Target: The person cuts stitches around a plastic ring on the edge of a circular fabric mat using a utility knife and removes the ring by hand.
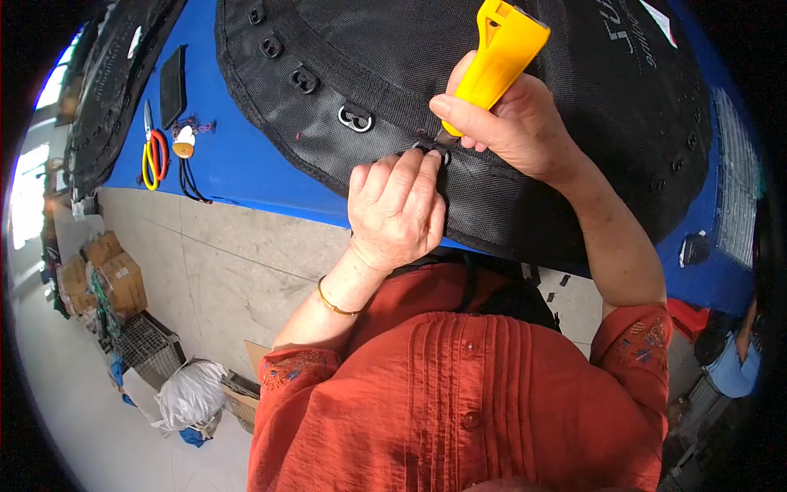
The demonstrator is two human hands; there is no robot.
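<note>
A large black mesh piece with a bound, curved edge lies on a blue table surface. Black loops with rings run in a row near its edge. My right hand is closed around a yellow utility knife, whose blade end points down at one of the loops. My left hand presses its fingertips on that same loop, beside the blade. The loop is mostly hidden under my fingers, so whether they grip it or only press it is hard to see.
Scissors with red and yellow handles, a dark flat case and a small item with black cords lie to the left. More black mesh is at the far left. Cardboard boxes and a white bag stand below.
</note>
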